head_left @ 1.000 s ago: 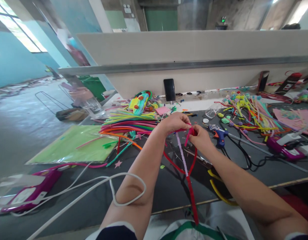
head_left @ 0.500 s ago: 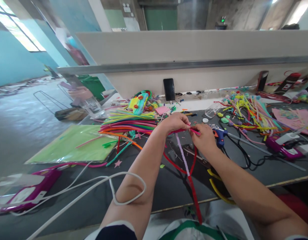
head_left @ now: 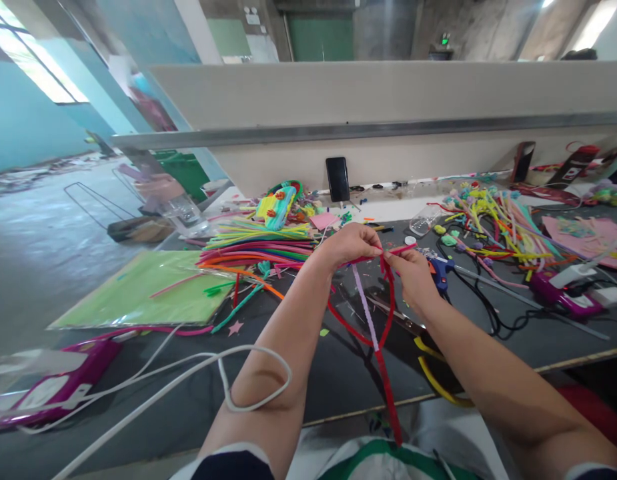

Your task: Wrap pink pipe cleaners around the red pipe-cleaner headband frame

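Above the dark table, my left hand [head_left: 354,244] and my right hand [head_left: 407,268] meet fingertip to fingertip. Both pinch a fuzzy pink-red pipe cleaner [head_left: 404,249], whose free end sticks out to the right past my right fingers. Below them hangs a red pipe cleaner loop [head_left: 391,313] that narrows into a wrapped red stem [head_left: 388,400] reaching past the table's front edge. A lilac pipe cleaner [head_left: 364,307] runs up the middle of the loop. Exactly how the pieces join at my fingertips is hidden.
Pipe cleaners in many colours [head_left: 258,250] lie left of my hands, beside a green sheet pack [head_left: 153,287]. A blue glue gun [head_left: 441,272] rests at right, near a purple power strip [head_left: 563,293]. A white cable [head_left: 188,365] crosses my left forearm. A phone [head_left: 337,179] leans behind.
The free pink-red end has swung up and now reaches farther right. My right fingers have shifted slightly, showing more of the red loop's top. My left hand stays almost in place.
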Available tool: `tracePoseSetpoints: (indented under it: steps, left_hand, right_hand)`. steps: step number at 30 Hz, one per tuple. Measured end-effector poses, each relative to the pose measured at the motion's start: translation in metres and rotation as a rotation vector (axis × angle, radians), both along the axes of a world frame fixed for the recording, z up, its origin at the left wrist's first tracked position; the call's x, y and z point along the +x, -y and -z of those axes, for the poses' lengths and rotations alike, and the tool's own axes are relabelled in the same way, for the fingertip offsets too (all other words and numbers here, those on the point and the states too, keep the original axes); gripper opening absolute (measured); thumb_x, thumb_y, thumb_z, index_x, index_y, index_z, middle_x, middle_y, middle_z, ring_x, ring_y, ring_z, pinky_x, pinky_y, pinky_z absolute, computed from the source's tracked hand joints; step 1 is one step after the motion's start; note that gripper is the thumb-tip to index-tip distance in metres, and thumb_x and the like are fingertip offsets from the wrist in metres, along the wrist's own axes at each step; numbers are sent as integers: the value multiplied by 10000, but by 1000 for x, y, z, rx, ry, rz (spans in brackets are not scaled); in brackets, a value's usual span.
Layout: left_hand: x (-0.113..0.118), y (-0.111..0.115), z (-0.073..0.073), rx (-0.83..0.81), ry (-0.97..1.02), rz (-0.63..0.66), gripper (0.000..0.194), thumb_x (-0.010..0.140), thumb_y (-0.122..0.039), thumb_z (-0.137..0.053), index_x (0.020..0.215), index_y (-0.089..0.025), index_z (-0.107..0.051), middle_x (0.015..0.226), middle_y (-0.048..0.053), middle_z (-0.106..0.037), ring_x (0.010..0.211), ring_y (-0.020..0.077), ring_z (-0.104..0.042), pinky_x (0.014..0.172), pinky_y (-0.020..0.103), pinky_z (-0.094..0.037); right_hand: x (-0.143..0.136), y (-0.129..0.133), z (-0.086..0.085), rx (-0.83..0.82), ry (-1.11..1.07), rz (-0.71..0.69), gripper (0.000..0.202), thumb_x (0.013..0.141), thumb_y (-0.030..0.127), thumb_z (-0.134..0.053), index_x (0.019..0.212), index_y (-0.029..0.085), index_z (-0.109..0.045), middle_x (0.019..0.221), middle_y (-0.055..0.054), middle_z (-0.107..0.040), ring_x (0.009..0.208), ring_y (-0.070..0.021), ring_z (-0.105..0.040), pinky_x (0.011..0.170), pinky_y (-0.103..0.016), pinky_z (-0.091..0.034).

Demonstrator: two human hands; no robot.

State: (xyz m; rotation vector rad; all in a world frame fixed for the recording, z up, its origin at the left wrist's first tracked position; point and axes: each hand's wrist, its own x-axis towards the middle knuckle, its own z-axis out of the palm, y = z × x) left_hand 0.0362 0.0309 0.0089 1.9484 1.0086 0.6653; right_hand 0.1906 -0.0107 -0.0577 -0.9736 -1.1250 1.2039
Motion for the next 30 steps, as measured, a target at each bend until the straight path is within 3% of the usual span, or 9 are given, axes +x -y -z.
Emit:
tracePoseSetpoints:
  steps: [4,9,12,16,17,19,23,27,30]
  left_hand:
    - [2,4,-5,2,12,-13,173,617,-247,-664,722,-110,-673,586,-11,-594,532,74,-480,518,193,-359]
    - [-4,4,-9,-66,4,9,176,616,-234,-676,729,-101,-674,610,4,-622,534,73,-498,514,187,-371]
    - [-8,2,-9,-116,17,-8,186,620,-237,-682,738,-93,-678,591,7,-617,507,69,-490,498,187,-368]
    - [-10,0,-9,-102,-27,-39,201,627,-239,-680,769,-98,-693,605,18,-635,520,80,-516,499,189,-376]
    - [-10,0,-9,-98,-42,-36,201,626,-239,-681,771,-101,-695,611,20,-639,526,82,-520,503,190,-380]
    - [-9,1,-9,-100,-58,-14,192,627,-244,-677,759,-104,-693,614,17,-639,526,81,-517,511,192,-385]
    - [-6,3,-9,-72,-82,9,160,620,-238,-664,718,-114,-684,597,1,-620,522,75,-497,503,188,-363]
    - [-5,3,-8,-35,-100,17,161,614,-233,-653,719,-117,-691,583,-4,-609,508,73,-475,493,193,-341]
    - [-4,4,-7,-25,-91,29,170,612,-239,-651,722,-116,-693,580,-5,-606,498,72,-463,482,194,-324]
  right_hand:
    - [-4,3,-4,-214,-336,-46,101,588,202,-699,630,185,-608,579,0,-602,550,-136,-515,604,-294,-438]
    - [0,1,-7,-469,-400,-274,65,669,221,-663,710,183,-629,614,-20,-629,577,-162,-564,655,-355,-498]
    - [8,-5,-8,-306,-278,-151,134,712,292,-642,799,193,-621,758,-37,-659,692,-176,-601,705,-351,-492]
    - [22,-6,-16,297,152,375,246,793,376,-575,983,222,-601,1042,-64,-640,977,-200,-574,874,-353,-433]
    - [24,-4,-18,417,307,409,237,809,376,-561,978,218,-614,1045,-72,-642,1004,-207,-564,905,-359,-412]
    - [25,-1,-20,549,580,336,195,818,361,-557,887,207,-656,958,-78,-667,972,-218,-573,918,-371,-389]
    - [21,-1,-18,524,763,165,171,775,341,-600,706,206,-680,771,-57,-671,839,-217,-586,816,-357,-401]
    - [19,-7,-10,340,611,67,188,746,360,-620,652,202,-660,640,-6,-600,668,-165,-524,643,-292,-375]
    - [17,-9,-6,171,406,-45,228,719,391,-640,614,190,-619,525,37,-484,529,-109,-393,539,-260,-293]
